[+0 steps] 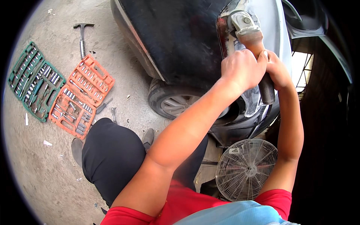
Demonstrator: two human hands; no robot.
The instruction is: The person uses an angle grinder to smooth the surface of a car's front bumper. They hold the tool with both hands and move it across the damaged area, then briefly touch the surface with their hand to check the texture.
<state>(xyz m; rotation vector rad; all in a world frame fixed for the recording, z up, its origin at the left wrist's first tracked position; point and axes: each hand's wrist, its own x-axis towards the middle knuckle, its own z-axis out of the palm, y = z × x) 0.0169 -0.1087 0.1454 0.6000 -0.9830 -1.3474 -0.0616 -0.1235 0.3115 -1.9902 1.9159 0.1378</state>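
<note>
An angle grinder (250, 38) with a grey metal head and an orange-brown body lies against the car's body panel at the upper right. Its disc end meets a patch of bare metal and pale filler (226, 41) beside the black paint. My left hand (243, 69) is closed around the tool's body. From the other side, my right hand (277, 69) grips it as well, the two hands nearly touching. The dark rear end of the grinder sticks out below them. The hands hide part of the tool's middle, and its head covers most of the disc.
The dark car (172, 37) fills the upper middle, its wheel (176, 103) below. A round wire-guarded fan (247, 170) stands close by my right arm. On the concrete floor at left lie a green socket set case (47, 69), an orange one (88, 101) and a hammer (82, 39).
</note>
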